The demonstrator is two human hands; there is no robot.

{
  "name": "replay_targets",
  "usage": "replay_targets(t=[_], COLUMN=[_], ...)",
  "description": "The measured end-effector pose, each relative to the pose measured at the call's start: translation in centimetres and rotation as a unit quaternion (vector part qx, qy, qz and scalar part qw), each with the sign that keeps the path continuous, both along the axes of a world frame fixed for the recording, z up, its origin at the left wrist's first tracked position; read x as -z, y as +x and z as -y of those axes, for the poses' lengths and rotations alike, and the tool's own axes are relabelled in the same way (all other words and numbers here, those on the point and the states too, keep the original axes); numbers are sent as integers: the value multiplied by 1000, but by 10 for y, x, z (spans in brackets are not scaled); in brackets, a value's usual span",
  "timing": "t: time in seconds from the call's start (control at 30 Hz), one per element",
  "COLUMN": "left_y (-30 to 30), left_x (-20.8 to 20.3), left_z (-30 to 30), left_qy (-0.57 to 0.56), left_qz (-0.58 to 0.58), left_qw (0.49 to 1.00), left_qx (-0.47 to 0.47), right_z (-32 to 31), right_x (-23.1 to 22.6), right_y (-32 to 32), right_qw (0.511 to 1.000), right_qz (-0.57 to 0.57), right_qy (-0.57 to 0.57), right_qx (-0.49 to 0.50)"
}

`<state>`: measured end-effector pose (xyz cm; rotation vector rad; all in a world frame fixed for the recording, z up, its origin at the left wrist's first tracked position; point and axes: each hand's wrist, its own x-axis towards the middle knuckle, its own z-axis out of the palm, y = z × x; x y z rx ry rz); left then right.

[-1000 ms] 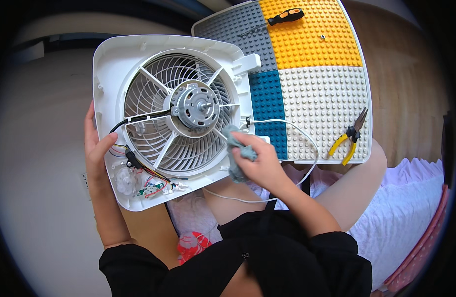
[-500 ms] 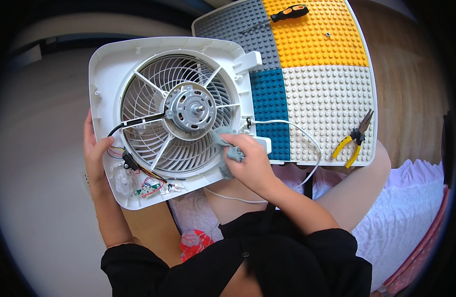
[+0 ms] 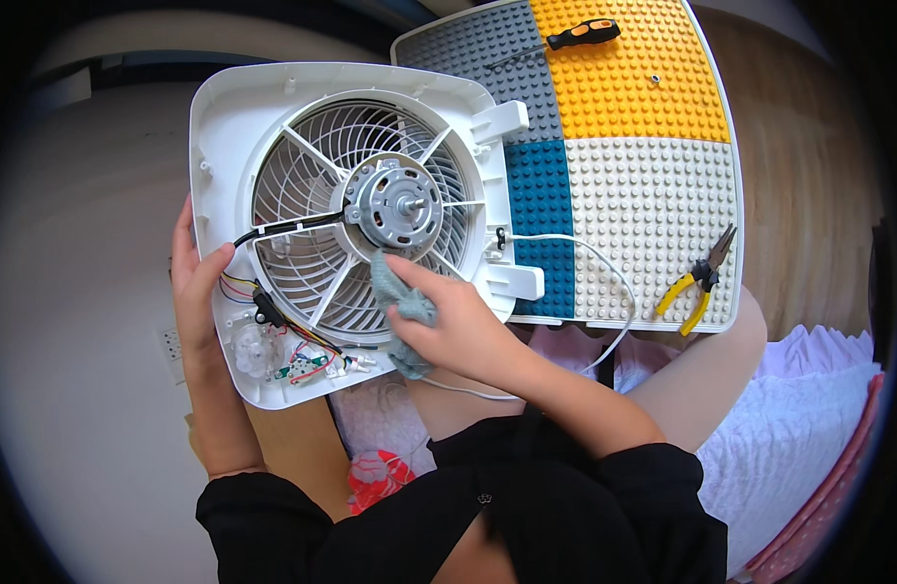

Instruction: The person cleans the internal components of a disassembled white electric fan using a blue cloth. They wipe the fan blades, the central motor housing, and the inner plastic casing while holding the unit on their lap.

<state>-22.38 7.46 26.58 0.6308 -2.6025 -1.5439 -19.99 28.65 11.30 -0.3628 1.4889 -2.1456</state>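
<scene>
A white fan housing (image 3: 224, 107) with a round slatted grille (image 3: 302, 180) is tilted in front of me, partly over the studded table. At its centre sits a bare metal motor (image 3: 398, 209) with a short shaft. My left hand (image 3: 200, 273) grips the housing's left edge, thumb on the front and fingers behind. My right hand (image 3: 448, 321) pinches a grey-green cloth (image 3: 402, 292) against the grille just below the motor. Near my left thumb, loose coloured wires, a small circuit board (image 3: 302, 368) and a clear plastic part (image 3: 256, 348) lie in the housing's lower corner.
On the multicoloured studded table (image 3: 653, 224) rest a black-and-orange screwdriver (image 3: 585, 34), a small metal nut (image 3: 655, 79) and yellow-handled pliers (image 3: 696, 282). A white power cord (image 3: 614, 273) loops from the housing across the table and my lap. A wall socket (image 3: 170, 343) shows at left.
The housing has shifted slightly right and tilted a little. My right hand has moved the cloth left along the grille, from the lower right rim to below the motor.
</scene>
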Motion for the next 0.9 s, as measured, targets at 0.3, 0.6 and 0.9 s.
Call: replay_targets(t=[0.3,0.6,0.9], left_y=[-1,-2,-4], left_x=[0,7,9], left_z=[4,8,23], left_qy=[-27,-46,-34], left_qz=[9,7,0], left_qw=[1000,999,999], left_qx=[5,-14,8], right_z=[-11,-11,0], right_x=[-4,37,50], right_y=[1,-1,1], right_qw=[983,936,919], right_qz=[-95,-211,-269], right_qy=[154,262,278], right_qx=[-13,99,68])
